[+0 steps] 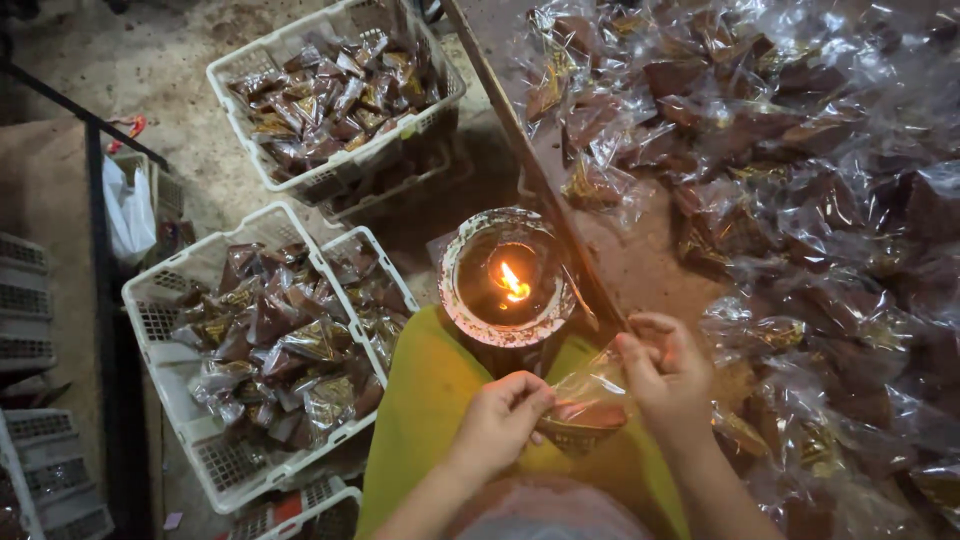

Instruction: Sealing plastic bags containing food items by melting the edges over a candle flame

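Both forearms rise from the bottom edge and lean toward each other, bare to the wrist. The left hand (500, 415) is curled palm-down, its fingers (528, 397) bunched and pinched together at the tips, pointing toward the other hand. The right hand (668, 368) stands just beside it and a little higher – wrist bent, thumb (633, 358) pressed toward the forefinger in a pinch, the other fingers loosely folded – the two hands close but apart

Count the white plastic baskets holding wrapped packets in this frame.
3 clearly filled: one basket at top centre, one at lower left, and a smaller one beside it. A fourth sits partly hidden under the top basket; the empty crates at the left edge are not counted.
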